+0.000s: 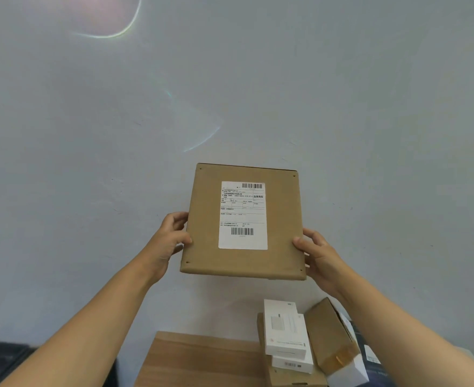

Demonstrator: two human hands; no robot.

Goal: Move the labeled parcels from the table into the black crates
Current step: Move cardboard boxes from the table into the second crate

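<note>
**Parcel raised in both hands, label toward the face**

Nearest the camera, the wooden table point(202, 361) carries a cluster at its right end: two white boxes point(286, 339) stacked on a brown carton, and beside them a tilted cardboard box point(331, 333) leaning against other items. At the lower left edge a dark shape point(1, 361) may be a black crate, though too little shows to be sure.

Above the table, the left hand point(171, 241) and right hand point(318, 255) each grip a side edge of a flat brown parcel point(243, 222), fingers curled behind and thumbs on the front. It is held clear of the table, label point(243, 215) facing the person, probably so the printing can be read before choosing a crate.

Behind everything stands a plain pale wall point(90, 135), streaked with faint lens flare.
</note>
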